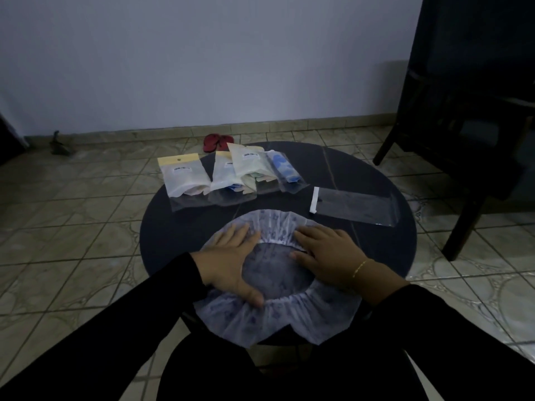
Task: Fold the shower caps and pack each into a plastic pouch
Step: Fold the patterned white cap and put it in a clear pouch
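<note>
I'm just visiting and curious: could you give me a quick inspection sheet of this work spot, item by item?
Surface: round dark table, low, on a tiled floor.
Job's things: shower cap spread open side up, hanging over the near edge; empty plastic pouch to its right; filled packets in a row at the far side.
Clutter: nothing seen.
Grip: left hand and right hand lie flat on the cap, holding nothing.
Cables: nothing seen.
Surroundings: red sandals by the wall; dark chair at right.

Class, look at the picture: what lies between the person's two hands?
In the head view, between the left hand and right hand lies the spread shower cap, its elastic-rimmed opening facing up.
</note>
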`<state>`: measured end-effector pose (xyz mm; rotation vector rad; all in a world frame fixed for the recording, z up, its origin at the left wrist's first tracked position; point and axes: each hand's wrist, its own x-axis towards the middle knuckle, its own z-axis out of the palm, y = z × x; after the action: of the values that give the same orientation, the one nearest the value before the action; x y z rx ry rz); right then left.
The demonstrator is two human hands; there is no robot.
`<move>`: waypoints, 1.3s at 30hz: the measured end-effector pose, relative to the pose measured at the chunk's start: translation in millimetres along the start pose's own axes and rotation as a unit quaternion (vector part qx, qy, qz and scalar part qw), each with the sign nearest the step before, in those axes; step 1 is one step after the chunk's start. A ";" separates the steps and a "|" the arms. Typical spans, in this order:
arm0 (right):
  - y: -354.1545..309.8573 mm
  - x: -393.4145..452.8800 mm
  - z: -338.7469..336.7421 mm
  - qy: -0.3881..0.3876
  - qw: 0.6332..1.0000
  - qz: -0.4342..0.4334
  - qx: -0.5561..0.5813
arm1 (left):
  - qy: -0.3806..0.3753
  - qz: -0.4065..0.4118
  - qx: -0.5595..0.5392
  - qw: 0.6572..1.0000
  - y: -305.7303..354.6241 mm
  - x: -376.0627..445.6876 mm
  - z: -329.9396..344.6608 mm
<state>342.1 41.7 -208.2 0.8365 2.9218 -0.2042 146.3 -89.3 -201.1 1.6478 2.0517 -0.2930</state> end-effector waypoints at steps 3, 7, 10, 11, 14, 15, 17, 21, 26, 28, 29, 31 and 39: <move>0.9 -4.0 -10.2 0.027 0.999 0.025 -0.025 | 0.028 -0.025 0.056 0.998 -7.9 -8.7 -15.5; -0.7 -9.0 -8.1 0.121 0.990 0.042 -0.063 | 0.087 -0.027 0.020 0.996 -16.2 -20.4 -22.8; -5.1 -5.0 1.3 0.199 0.980 0.004 -0.001 | 0.070 -0.039 -0.079 0.994 -10.3 -27.9 -12.9; -5.3 -3.9 4.2 0.165 0.986 -0.007 0.019 | 0.055 -0.044 -0.085 0.994 -9.7 -29.1 -6.4; -2.6 -1.7 14.9 0.016 0.999 -0.019 0.031 | 0.052 -0.042 -0.041 0.997 -14.5 -28.4 16.5; -1.6 -1.3 14.8 -0.006 0.999 -0.016 0.030 | 0.059 -0.036 -0.032 0.997 -17.2 -27.9 21.6; -0.9 -0.5 14.0 -0.017 0.999 -0.010 0.036 | 0.065 -0.025 -0.020 0.997 -20.6 -27.4 24.8; -4.2 -5.5 7.3 -0.017 0.999 0.011 0.035 | 0.069 -0.008 0.001 0.998 -25.9 -28.0 16.9; -7.2 -17.0 -18.3 0.065 0.997 0.027 -0.027 | 0.066 -0.038 0.000 0.997 -34.9 -34.8 -11.0; -6.6 -16.8 -17.9 0.110 0.992 0.017 -0.054 | 0.076 -0.042 -0.014 0.996 -26.3 -37.4 -18.0; -5.8 -14.9 -13.8 0.140 0.989 0.008 -0.056 | 0.082 -0.041 -0.023 0.996 -20.3 -37.6 -18.0; -4.9 -11.3 -3.2 0.151 0.988 -0.006 -0.030 | 0.067 -0.034 -0.039 0.996 -11.8 -34.9 -10.1; -3.2 -6.7 10.0 0.021 0.999 -0.005 0.033 | 0.071 -0.002 0.010 0.997 -22.6 -24.5 26.5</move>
<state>346.6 34.1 -216.8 0.8467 2.9739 -0.2892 134.7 -127.9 -214.7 1.7208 2.1631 -0.2028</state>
